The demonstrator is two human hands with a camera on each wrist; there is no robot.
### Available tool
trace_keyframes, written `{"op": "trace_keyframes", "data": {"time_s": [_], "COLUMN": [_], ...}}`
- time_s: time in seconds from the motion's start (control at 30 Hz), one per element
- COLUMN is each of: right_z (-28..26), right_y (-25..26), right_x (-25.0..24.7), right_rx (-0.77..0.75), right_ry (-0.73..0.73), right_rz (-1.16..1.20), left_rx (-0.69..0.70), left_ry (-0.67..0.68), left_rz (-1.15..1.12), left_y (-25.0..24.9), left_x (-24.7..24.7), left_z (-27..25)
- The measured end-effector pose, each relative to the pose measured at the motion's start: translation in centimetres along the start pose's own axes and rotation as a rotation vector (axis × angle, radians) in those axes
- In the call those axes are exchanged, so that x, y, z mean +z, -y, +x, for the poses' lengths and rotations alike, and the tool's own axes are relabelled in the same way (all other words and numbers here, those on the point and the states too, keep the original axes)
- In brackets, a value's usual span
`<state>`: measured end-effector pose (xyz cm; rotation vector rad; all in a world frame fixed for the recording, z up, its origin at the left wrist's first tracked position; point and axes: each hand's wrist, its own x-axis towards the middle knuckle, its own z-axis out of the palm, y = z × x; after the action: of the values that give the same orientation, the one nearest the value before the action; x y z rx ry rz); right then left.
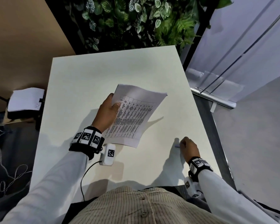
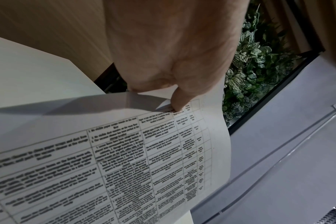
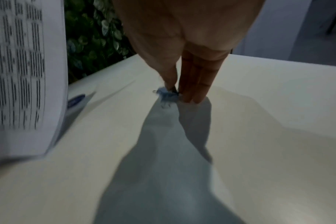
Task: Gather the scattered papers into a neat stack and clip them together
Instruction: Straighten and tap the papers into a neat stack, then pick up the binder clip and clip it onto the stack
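Note:
A stack of printed papers (image 1: 132, 117) with a table of text is lifted off the white table (image 1: 87, 78). My left hand (image 1: 115, 104) grips its left edge, thumb on top (image 2: 179, 103), fingers hidden beneath; the sheets (image 2: 125, 159) bend downward. Near the table's right edge, my right hand (image 1: 183, 143) reaches down to a small blue binder clip (image 1: 177, 145). In the right wrist view the thumb and fingers (image 3: 194, 91) pinch the blurred clip (image 3: 166, 95), which looks to be resting on the tabletop. The paper stack (image 3: 25, 75) hangs at the left there.
A white notepad (image 1: 25, 101) lies on a dark stand left of the table. A leafy plant wall (image 1: 136, 21) stands behind the far edge. A glass partition with a metal rail (image 1: 213, 96) runs along the right. Cables (image 1: 6, 175) lie on the floor at left.

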<state>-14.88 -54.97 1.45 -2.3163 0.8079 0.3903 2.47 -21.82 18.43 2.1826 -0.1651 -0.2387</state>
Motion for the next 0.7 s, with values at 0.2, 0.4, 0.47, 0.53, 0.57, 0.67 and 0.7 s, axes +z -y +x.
{"op": "trace_keyframes", "data": {"time_s": [0.2, 0.4, 0.47, 0.53, 0.57, 0.67, 0.7], "right_z": [1.5, -0.2, -1.1, -1.6, -1.8, -1.8, -1.7], "right_y": [3.9, 5.3, 4.6, 4.2, 4.1, 3.9, 3.9], "right_x": [-1.5, 0.4, 1.2, 2.1, 2.6, 3.9, 4.1], "right_rx": [-0.132, -0.273, -0.19, -0.162, -0.192, -0.313, -0.334], "right_ry": [0.061, 0.333, 0.361, 0.359, 0.36, 0.366, 0.363], "right_rz": [0.11, -0.315, -0.393, -0.435, -0.453, -0.492, -0.484], "left_rx": [-0.036, -0.073, -0.089, -0.095, -0.094, -0.096, -0.1], "left_ry": [0.022, 0.021, 0.007, 0.002, 0.005, 0.021, 0.024], "left_rz": [0.018, 0.026, 0.023, 0.028, 0.029, 0.03, 0.03], "left_y": [-1.0, -0.5, -0.2, 0.2, 0.2, 0.4, 0.5], "left_x": [1.1, 1.1, 1.0, 0.9, 0.9, 1.0, 1.0], "left_z": [-0.1, -1.0, -1.2, -1.4, -1.4, -1.8, -2.0]}}
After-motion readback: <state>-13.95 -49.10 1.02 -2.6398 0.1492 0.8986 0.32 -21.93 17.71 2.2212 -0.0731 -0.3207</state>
